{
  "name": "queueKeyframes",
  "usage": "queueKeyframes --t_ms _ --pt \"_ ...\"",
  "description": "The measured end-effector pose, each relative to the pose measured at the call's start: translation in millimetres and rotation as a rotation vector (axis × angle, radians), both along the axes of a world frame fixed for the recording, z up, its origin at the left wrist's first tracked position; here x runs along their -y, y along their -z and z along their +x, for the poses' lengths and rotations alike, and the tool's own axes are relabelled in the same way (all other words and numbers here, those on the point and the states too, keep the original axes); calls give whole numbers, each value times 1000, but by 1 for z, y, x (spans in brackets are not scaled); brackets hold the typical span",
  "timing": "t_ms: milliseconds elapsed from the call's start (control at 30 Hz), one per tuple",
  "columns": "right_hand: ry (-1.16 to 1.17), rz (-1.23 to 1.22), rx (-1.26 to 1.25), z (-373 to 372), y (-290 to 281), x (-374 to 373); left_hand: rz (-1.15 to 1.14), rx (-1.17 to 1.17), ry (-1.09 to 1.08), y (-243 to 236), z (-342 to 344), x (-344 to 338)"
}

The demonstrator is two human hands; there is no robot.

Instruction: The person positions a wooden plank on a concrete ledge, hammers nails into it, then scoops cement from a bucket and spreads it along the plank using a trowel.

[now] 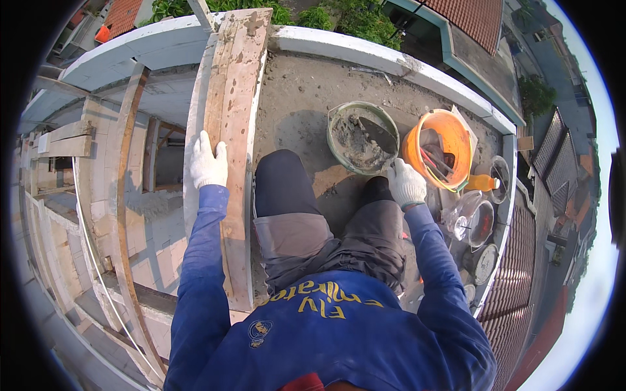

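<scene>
My left hand (208, 161), in a white work glove, lies with its fingers stretched out on a long wooden plank (238, 130) spotted with mortar. At the near right rim of a round pale green bucket (330, 133), my gloved right hand (407, 184) is closed round the handle end of a trowel (379, 135). Its dark blade rests in the wet grey mortar (355, 146) inside the bucket. Most of the handle is hidden by my fingers. Just right of that hand stands an orange bucket (456, 124) with several tools (438, 158) in it.
An orange bottle (481, 183) and clear plastic containers (481, 225) stand along the right. A low white wall (365, 49) edges the mortar-stained floor (297, 85). Left of the plank, the level drops away past wooden beams (124, 189). Tiled roofs (515, 280) lie beyond the right edge.
</scene>
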State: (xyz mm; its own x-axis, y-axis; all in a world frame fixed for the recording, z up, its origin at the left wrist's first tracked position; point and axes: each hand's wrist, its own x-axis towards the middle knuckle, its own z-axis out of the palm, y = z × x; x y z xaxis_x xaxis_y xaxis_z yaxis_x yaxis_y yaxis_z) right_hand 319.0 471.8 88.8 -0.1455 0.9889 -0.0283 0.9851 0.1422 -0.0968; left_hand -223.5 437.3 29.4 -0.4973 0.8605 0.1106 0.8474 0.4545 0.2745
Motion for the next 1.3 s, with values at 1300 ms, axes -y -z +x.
queueKeyframes --t_ms 1300 --pt "619 -911 -1234 -7 -2 29 -29 -339 -138 21 27 9"
